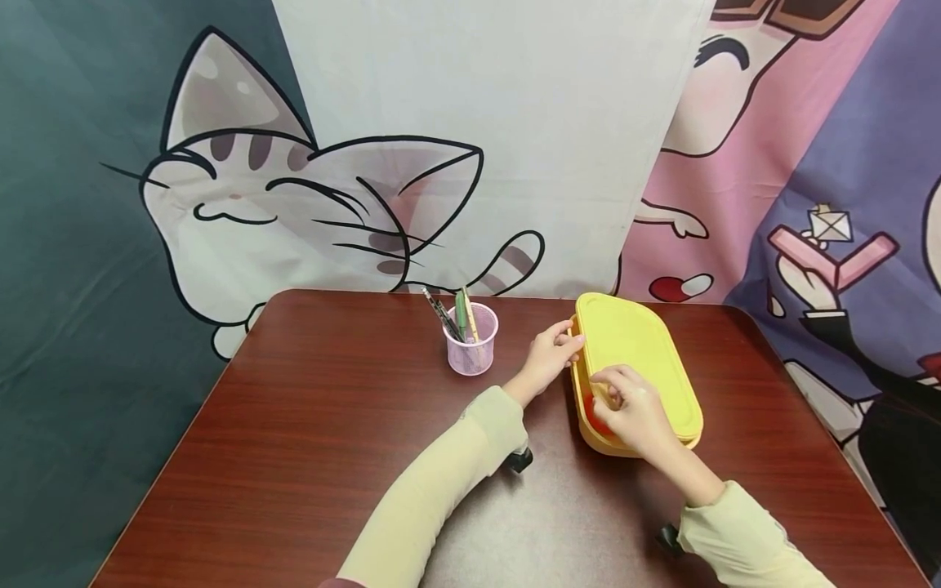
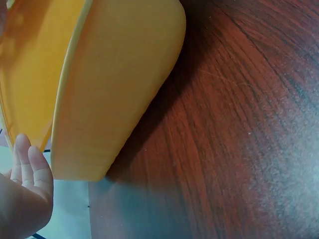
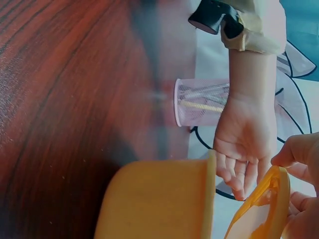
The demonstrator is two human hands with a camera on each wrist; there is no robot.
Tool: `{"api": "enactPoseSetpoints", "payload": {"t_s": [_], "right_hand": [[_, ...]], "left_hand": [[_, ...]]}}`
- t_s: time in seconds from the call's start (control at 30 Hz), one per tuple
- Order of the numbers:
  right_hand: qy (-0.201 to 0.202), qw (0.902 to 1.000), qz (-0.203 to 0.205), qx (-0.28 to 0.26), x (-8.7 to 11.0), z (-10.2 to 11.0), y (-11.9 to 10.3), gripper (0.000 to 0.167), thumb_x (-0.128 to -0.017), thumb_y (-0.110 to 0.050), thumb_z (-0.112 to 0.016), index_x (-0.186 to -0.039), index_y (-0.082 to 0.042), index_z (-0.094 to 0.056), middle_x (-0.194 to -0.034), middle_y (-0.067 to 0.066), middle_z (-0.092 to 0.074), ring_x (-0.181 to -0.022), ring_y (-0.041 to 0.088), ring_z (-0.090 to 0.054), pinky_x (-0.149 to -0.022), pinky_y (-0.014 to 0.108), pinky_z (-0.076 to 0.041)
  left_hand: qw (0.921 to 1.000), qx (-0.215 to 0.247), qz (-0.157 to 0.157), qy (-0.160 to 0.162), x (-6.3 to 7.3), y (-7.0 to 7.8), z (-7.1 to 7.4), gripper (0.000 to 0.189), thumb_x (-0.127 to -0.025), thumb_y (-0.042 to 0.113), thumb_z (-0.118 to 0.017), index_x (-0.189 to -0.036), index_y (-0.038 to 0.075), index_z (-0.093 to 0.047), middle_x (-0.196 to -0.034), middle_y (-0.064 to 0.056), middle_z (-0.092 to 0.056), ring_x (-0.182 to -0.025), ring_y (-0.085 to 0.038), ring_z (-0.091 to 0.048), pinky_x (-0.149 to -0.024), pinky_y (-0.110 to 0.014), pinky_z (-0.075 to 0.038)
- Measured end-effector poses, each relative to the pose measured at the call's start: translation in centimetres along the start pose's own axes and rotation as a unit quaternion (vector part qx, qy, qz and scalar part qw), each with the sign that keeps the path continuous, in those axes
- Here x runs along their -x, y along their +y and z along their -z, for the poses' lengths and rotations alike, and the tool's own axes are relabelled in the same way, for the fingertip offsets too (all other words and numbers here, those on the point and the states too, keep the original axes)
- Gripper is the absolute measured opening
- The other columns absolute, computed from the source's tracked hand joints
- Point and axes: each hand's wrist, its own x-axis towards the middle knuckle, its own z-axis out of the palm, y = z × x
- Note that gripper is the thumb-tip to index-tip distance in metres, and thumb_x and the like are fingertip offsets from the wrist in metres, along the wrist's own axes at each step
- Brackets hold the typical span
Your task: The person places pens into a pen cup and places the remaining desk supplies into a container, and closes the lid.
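Note:
A yellow plastic box (image 1: 577, 400) stands on the table, its yellow lid (image 1: 639, 351) lying tilted over it, raised along the left side. My right hand (image 1: 635, 408) pinches the lid's near left edge between thumb and fingers, as the right wrist view also shows. At the far left edge, my left hand (image 1: 547, 355) reaches to the lid and rim with fingers extended. In the left wrist view those fingers (image 2: 40, 169) look nearly straight beside the lid. Something red (image 1: 599, 415) shows inside the box through the gap; most of the inside is hidden.
A pink mesh pen cup (image 1: 470, 355) holding several pens stands left of the box, near the back edge of the brown wooden table (image 1: 331, 408). Behind the table hangs a cartoon-printed cloth (image 1: 478, 82). A dark object (image 1: 897, 465) is at the far right.

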Motion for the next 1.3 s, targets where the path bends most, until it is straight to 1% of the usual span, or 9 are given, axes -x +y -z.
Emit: {"api": "enactPoseSetpoints", "payload": {"t_s": [0.17, 0.33, 0.53, 0.63, 0.77, 0.93, 1.03, 1.13, 1.3], "right_hand": [[-0.005, 0.9999, 0.006, 0.015, 0.4, -0.6, 0.1, 0.027, -0.057, 0.003, -0.069, -0.082, -0.005, -0.063, -0.079, 0.003, -0.057, -0.058, 0.006, -0.045, -0.053, 0.011, -0.035], [-0.023, 0.9997, 0.002, 0.01, 0.6, -0.7, 0.1, 0.026, -0.059, 0.002, -0.069, -0.084, -0.005, -0.064, -0.083, 0.002, -0.057, -0.06, 0.007, -0.047, -0.054, 0.014, -0.038], [-0.042, 0.999, -0.015, -0.004, 0.6, 0.2, 1.0, 0.028, -0.063, -0.002, -0.073, -0.089, -0.006, -0.064, -0.09, 0.005, -0.057, -0.074, 0.015, -0.051, -0.063, 0.016, -0.036], [-0.039, 0.9985, -0.039, -0.003, 0.5, 1.0, 2.4, 0.03, -0.063, -0.005, -0.074, -0.091, -0.004, -0.063, -0.093, 0.008, -0.057, -0.083, 0.021, -0.052, -0.07, 0.021, -0.035], [-0.049, 0.9951, -0.086, 0.005, 0.6, 2.3, 4.9, 0.034, -0.068, -0.009, -0.072, -0.098, 0.0, -0.06, -0.102, 0.017, -0.055, -0.095, 0.033, -0.048, -0.081, 0.037, -0.033], [-0.09, 0.9811, -0.171, 0.011, 1.3, 3.7, 7.9, 0.043, -0.08, -0.024, -0.063, -0.11, 0.004, -0.052, -0.118, 0.028, -0.045, -0.109, 0.046, -0.035, -0.09, 0.055, -0.024], [-0.106, 0.9709, -0.214, 0.006, 1.7, 4.4, 9.0, 0.05, -0.083, -0.028, -0.058, -0.117, 0.006, -0.046, -0.124, 0.033, -0.039, -0.115, 0.049, -0.03, -0.093, 0.059, -0.022], [-0.116, 0.9622, -0.246, -0.009, 1.9, 4.7, 9.6, 0.056, -0.085, -0.031, -0.056, -0.123, 0.008, -0.041, -0.126, 0.034, -0.035, -0.117, 0.048, -0.03, -0.093, 0.059, -0.023], [-0.12, 0.9541, -0.273, -0.028, 2.2, 4.6, 9.7, 0.058, -0.086, -0.033, -0.053, -0.126, 0.006, -0.037, -0.127, 0.032, -0.037, -0.117, 0.047, -0.032, -0.092, 0.058, -0.026]], "left_hand": [[0.9999, 0.011, 0.003, -0.011, 0.0, -0.2, -0.3, 0.048, -0.081, 0.013, -0.062, -0.125, 0.001, -0.047, -0.071, -0.002, -0.057, -0.057, -0.006, -0.051, -0.059, -0.02, -0.049], [0.9998, 0.009, 0.012, -0.009, 0.1, -0.2, -0.5, 0.047, -0.081, 0.01, -0.061, -0.124, 0.001, -0.047, -0.069, -0.001, -0.056, -0.055, -0.006, -0.051, -0.057, -0.02, -0.049], [0.9995, -0.007, 0.031, -0.005, 0.3, -0.4, -0.4, 0.046, -0.081, 0.009, -0.061, -0.125, 0.003, -0.048, -0.069, -0.003, -0.058, -0.054, -0.006, -0.051, -0.054, -0.019, -0.049], [0.9992, -0.011, 0.039, -0.004, 0.3, -0.5, -0.4, 0.047, -0.08, 0.009, -0.062, -0.125, 0.003, -0.048, -0.07, -0.004, -0.06, -0.054, -0.006, -0.052, -0.054, -0.019, -0.05], [0.9987, -0.02, 0.046, -0.003, 0.4, -0.7, -0.4, 0.048, -0.08, 0.009, -0.061, -0.125, 0.002, -0.047, -0.073, -0.006, -0.061, -0.054, -0.006, -0.053, -0.055, -0.02, -0.05], [0.9984, -0.022, 0.053, -0.003, 0.5, -0.9, -0.4, 0.046, -0.08, 0.008, -0.061, -0.123, 0.0, -0.049, -0.075, -0.008, -0.062, -0.053, -0.007, -0.053, -0.055, -0.022, -0.051], [0.9984, -0.019, 0.053, -0.001, 0.6, -1.0, -0.4, 0.044, -0.079, 0.007, -0.061, -0.121, 0.0, -0.051, -0.075, -0.008, -0.062, -0.053, -0.007, -0.054, -0.054, -0.022, -0.051], [0.9985, -0.017, 0.051, 0.003, 0.6, -1.0, -0.4, 0.042, -0.078, 0.006, -0.061, -0.119, 0.0, -0.053, -0.074, -0.008, -0.062, -0.053, -0.007, -0.055, -0.054, -0.022, -0.051], [0.9984, -0.016, 0.052, 0.011, 0.6, -1.2, -0.5, 0.04, -0.077, 0.006, -0.062, -0.117, 0.0, -0.055, -0.07, -0.005, -0.061, -0.051, -0.006, -0.054, -0.053, -0.021, -0.051]]}}
